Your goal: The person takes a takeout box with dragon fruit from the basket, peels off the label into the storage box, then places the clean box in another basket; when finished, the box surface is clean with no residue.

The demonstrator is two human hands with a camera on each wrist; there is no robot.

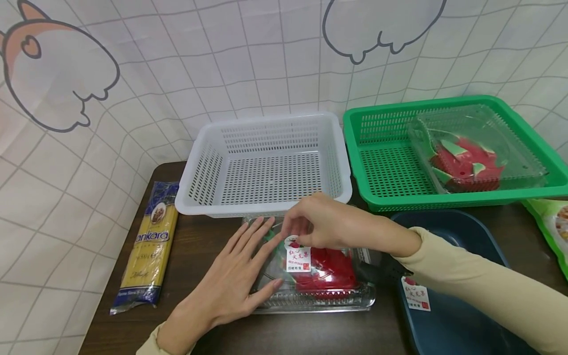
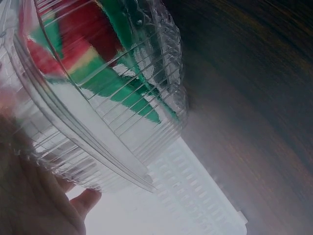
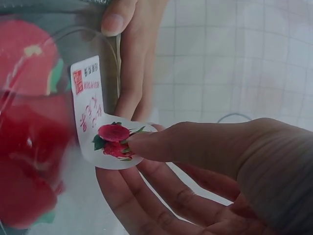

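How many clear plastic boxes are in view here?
2: the near box, in front of the white basket, with the left hand at its left side; the far box, in the green basket. No others show.

Clear clamshell [image 1: 284,298]: partly covered by left hand [image 1: 235,278]; cut off in both wrist views. Dragon-fruit label [image 1: 298,260]: smallest print illegible in head view. Navy basin [image 1: 457,330]: partly hidden behind right sleeve [image 1: 483,281], cropped at lower edge. Green food bag [image 1: 548,222]: cropped at right edge, head view.
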